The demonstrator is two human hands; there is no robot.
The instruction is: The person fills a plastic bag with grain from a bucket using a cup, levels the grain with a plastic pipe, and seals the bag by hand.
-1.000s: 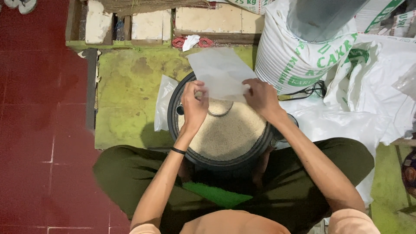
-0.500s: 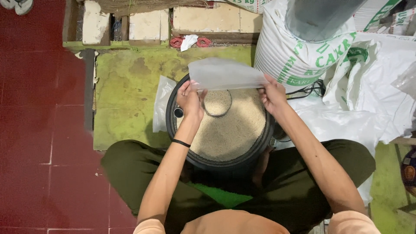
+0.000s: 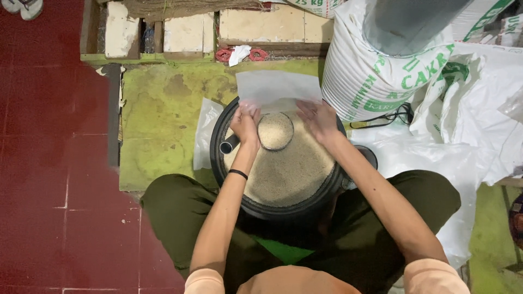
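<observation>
A round black tub (image 3: 229, 179) full of pale grain (image 3: 289, 169) sits between my knees. A small round scoop (image 3: 275, 130) filled with grain rests on the heap near the tub's far rim. My left hand (image 3: 245, 124) and my right hand (image 3: 318, 121) each pinch a lower corner of a clear plastic bag (image 3: 278, 88), which is stretched flat between them above the tub's far edge. A black band circles my left wrist.
A large white printed sack (image 3: 376, 76) stands at the right, with a grey cylinder (image 3: 403, 22) in front of it. Loose white plastic sheets (image 3: 463, 136) lie to the right. A pile of clear bags (image 3: 206, 130) lies left of the tub. Red tiled floor (image 3: 49, 163) runs along the left.
My hands have moved away from me toward the tub's far rim. The bag has gone from tilted and crumpled to spread flat between them.
</observation>
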